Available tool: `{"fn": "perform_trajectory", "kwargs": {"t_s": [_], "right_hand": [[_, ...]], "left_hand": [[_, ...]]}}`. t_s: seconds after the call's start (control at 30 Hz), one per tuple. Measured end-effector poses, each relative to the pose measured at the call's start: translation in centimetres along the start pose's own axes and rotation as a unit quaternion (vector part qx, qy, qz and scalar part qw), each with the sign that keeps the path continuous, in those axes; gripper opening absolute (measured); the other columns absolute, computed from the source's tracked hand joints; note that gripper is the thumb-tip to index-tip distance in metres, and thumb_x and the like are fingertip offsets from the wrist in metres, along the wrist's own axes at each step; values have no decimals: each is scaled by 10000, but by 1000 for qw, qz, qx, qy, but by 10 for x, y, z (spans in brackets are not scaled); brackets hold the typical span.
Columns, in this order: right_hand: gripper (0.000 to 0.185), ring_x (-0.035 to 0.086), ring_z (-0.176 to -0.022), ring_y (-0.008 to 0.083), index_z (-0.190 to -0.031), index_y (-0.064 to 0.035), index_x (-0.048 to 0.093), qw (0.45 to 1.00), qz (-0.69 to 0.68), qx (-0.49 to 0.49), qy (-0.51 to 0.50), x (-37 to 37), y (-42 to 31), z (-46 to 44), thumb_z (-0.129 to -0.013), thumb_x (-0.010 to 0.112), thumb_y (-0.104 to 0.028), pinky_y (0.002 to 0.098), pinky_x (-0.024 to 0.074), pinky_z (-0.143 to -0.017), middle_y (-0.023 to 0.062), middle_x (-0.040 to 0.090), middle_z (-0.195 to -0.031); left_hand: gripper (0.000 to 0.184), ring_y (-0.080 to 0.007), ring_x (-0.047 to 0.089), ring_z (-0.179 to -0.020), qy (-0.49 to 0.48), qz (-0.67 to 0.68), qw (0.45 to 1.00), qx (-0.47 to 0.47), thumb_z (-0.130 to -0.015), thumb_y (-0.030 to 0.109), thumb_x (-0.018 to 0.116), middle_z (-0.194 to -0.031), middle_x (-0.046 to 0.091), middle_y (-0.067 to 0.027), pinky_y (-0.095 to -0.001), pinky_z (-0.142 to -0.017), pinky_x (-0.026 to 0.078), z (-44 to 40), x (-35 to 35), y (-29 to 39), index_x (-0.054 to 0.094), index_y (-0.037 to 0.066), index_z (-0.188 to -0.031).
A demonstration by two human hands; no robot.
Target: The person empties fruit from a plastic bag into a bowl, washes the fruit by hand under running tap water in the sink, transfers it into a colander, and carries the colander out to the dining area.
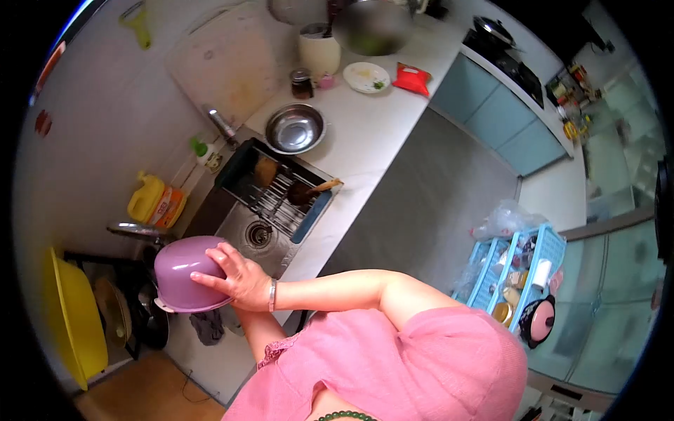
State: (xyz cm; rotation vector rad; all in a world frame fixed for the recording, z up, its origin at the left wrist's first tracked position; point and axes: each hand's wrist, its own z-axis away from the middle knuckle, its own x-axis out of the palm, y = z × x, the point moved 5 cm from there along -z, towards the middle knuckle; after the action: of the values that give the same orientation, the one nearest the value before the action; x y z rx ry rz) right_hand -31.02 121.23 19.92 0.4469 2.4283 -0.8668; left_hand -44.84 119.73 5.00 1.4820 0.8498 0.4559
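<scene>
A purple plastic basin [184, 270] is tipped over beside the sink [270, 258], with its rounded outside up and its rim low. My right hand [237, 275], with a bracelet at the wrist, grips the basin's side with fingers spread across it. My left forearm runs behind the right wrist towards the basin, and the left hand is hidden there. A drying rack [270, 193] spans part of the sink and holds a wooden-handled brush-like item [309, 191]. The drain [259, 235] shows below it.
A steel bowl [295, 129], plate [366, 78] and red packet [412, 78] stand along the counter. Behind the sink are a faucet [222, 125] and yellow jug [149, 198]. A yellow basin [74, 319] stands at left. A blue rack [523, 270] is at right.
</scene>
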Motion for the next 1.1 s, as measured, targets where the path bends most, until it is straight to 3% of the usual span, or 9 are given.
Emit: {"fn": "perform_trajectory", "kwargs": {"t_s": [0.43,0.77,0.97,1.1], "right_hand": [[830,341,-1088,400,-1294,-325,306,998,50,20,42,-66,7,30,-563,639,-118,476,394,-847,168,309,-1198],[802,323,-1096,397,-1291,-343,287,987,118,75,79,-66,-6,40,-598,625,-122,476,409,-808,176,286,-1204],[669,356,-1092,382,-1282,-319,334,971,188,75,124,-59,-21,42,-678,507,-90,411,442,-791,174,319,-1154],[561,407,-1060,351,-1208,-359,427,956,238,96,144,-54,-28,40,-720,450,-83,397,497,-726,127,404,-1117]], "left_hand": [[666,-463,5,-1260,-91,10,996,16,-794,525,441,-1407,-21,-210,-600,-967,118,-2,-24,37,246,208,-1345],[663,-452,-11,-1265,-166,15,985,32,-794,533,439,-1410,-34,-199,-596,-972,109,-33,-43,50,253,212,-1344],[661,-446,-21,-1268,-200,32,979,39,-794,537,437,-1412,-42,-192,-594,-975,103,-52,-60,55,257,215,-1343],[660,-441,-27,-1270,-194,42,979,36,-794,540,436,-1414,-47,-188,-593,-978,100,-48,-83,60,259,217,-1342]]}}
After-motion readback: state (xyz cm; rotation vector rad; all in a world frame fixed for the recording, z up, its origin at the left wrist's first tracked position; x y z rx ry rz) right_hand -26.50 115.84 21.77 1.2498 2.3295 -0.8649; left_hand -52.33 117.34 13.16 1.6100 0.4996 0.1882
